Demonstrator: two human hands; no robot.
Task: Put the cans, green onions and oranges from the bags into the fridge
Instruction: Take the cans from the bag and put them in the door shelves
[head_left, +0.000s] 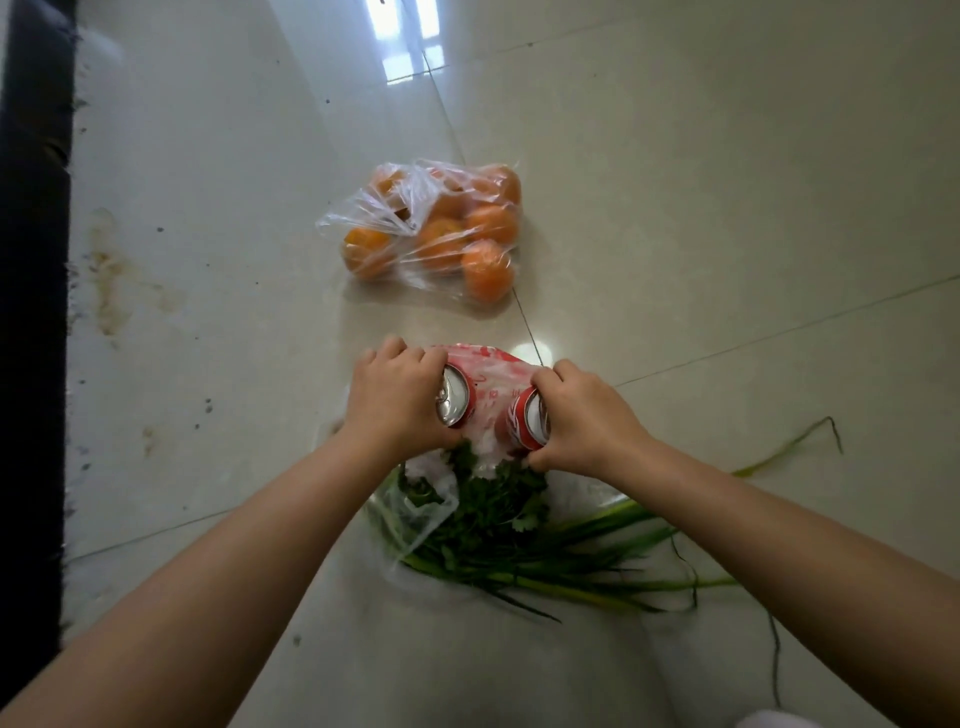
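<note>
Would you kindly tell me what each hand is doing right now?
Left hand: closed around a red can.
Right hand: closed around another red can.

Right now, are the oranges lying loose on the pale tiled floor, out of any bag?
No, the oranges sit bunched inside a clear plastic bag resting on the floor beyond both hands.

Soft daylight, window glare on floor (wide-angle bending at edges).
</note>
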